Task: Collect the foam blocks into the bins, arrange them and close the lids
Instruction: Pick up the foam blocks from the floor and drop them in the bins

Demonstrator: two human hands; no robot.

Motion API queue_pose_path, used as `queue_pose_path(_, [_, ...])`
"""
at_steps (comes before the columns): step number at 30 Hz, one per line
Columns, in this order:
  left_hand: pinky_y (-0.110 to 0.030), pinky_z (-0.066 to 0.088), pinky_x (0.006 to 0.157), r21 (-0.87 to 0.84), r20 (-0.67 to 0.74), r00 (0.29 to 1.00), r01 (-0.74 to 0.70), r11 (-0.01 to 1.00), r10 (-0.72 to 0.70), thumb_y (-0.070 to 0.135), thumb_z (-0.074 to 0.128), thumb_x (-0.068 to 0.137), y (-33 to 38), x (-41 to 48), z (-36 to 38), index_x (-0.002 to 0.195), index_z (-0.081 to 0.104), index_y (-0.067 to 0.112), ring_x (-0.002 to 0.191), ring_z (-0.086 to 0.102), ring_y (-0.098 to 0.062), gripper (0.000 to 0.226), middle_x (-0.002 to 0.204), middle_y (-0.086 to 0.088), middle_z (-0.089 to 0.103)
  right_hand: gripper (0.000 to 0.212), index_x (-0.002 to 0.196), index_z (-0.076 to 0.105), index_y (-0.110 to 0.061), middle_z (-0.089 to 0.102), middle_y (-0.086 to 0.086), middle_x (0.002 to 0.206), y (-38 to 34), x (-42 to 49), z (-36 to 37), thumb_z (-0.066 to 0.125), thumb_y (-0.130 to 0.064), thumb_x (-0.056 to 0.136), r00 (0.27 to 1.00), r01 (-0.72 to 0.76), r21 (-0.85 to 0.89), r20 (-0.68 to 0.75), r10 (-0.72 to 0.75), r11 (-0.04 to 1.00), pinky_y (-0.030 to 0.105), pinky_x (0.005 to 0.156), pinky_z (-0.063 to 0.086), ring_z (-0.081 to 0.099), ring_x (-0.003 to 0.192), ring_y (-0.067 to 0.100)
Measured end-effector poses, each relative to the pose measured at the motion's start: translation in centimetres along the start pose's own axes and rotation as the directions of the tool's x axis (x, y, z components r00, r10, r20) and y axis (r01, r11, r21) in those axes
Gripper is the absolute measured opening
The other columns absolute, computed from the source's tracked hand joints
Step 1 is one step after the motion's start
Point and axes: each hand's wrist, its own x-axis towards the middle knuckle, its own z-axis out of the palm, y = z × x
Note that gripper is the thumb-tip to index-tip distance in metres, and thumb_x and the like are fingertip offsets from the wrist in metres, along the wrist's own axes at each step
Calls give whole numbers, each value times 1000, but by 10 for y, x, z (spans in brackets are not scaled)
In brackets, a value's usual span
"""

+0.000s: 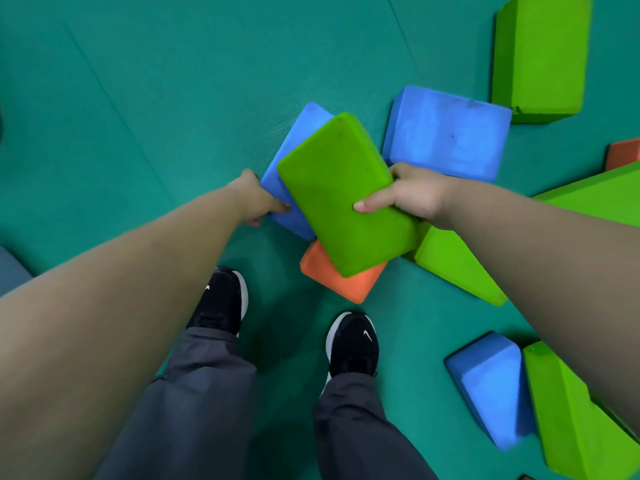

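Green block [343,192] pinched at its edge by right hand [414,195], left hand [254,199] apparently gripping blue block [292,188], open mat [138,98] leftward

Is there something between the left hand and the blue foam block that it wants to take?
Nothing visible does. The left hand already touches the blue foam block at its left edge. However, the green foam block held by the right hand overlaps the blue one from above.

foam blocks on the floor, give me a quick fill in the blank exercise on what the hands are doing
1. The right hand grips a ____ block.
2. The left hand grips a ____ block.
3. Under the gripped green block lies an ____ block.
4. The floor mat is ____.

Missing words: green; blue; orange; teal
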Motion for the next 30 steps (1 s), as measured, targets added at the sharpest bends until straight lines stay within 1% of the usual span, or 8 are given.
queue_pose_path(2, [-41, 60, 63, 45, -19, 1000, 9, 999, -8, 41, 92, 70, 4, 2, 3, 122, 46, 10, 89, 66, -29, 76, 111, -12, 61, 97, 138, 45, -20, 65, -4, 124, 5, -5, -14, 96, -47, 60, 994, 11, 162, -111, 8, 987, 38, 87, 57, 67, 104, 17])
queue_pose_path(4, [-47, 62, 73, 109, -45, 999, 34, 993, -29, 45, 94, 65, 5, 3, 4, 126, 46, 10, 93, 65, -32, 85, 114, -10, 58, 95, 137, 44, -19, 63, -6, 127, 9, -7, -28, 94, -50, 63, 958, 63, 236, -288, 8, 970, 35, 85, 55, 64, 107, 14])
queue_pose_path(6, [-49, 60, 82, 142, -57, 997, 53, 989, -45, 48, 96, 58, 6, 5, 5, 128, 44, 11, 99, 63, -32, 95, 118, -10, 57, 98, 136, 44, -17, 61, -4, 128, 10, -6, -38, 92, -59, 61, 888, 97, 190, -459, 1, 977, 38, 95, 53, 61, 113, 17])
queue_pose_path(9, [-46, 54, 91, 167, -34, 998, 50, 985, -45, 53, 98, 51, 6, 6, 7, 135, 44, 13, 109, 59, -31, 108, 125, -6, 56, 99, 136, 42, -13, 58, 3, 137, 9, -5, -40, 88, -63, 64, 840, 62, 105, -543, 5, 992, 40, 103, 48, 58, 124, 25])
queue_pose_path(15, [-40, 57, 91, 220, 65, 998, -2, 975, -12, 77, 89, 30, 5, -14, -5, 114, 66, 27, 97, 67, -22, 101, 112, 2, 68, 90, 133, 38, -9, 57, 9, 136, -21, -13, -19, 88, -54, 72, 839, 50, -37, -541, -62, 998, 37, 98, 46, 57, 125, 30])
queue_pose_path(21, [-35, 51, 75, 228, -125, 990, 96, 969, -68, 86, 77, 47, -10, -87, -49, 110, 60, 15, 91, 62, -30, 96, 107, -9, 59, 89, 129, 41, -7, 58, 14, 133, -79, -61, 6, 88, -55, 70, 879, 32, -224, -457, -134, 974, 37, 89, 45, 58, 122, 34])
queue_pose_path(26, [-36, 48, 77, -48, -182, 963, 193, 980, -198, 82, 78, 57, -56, -175, -102, 127, 58, 12, 93, 60, -29, 101, 120, -10, 55, 90, 129, 41, -5, 57, 17, 134, -162, -126, 42, 86, -56, 71, 904, 87, -401, -352, -241, 912, 40, 91, 46, 57, 122, 36])
queue_pose_path(30, [-36, 48, 76, -352, -239, 922, 210, 912, -304, 77, 81, 58, -106, -262, -143, 130, 56, 10, 96, 60, -28, 102, 122, -9, 52, 88, 130, 41, -5, 57, 18, 134, -238, -194, 90, 86, -55, 74, 901, 199, -491, -249, -356, 848, 39, 91, 45, 58, 123, 37])
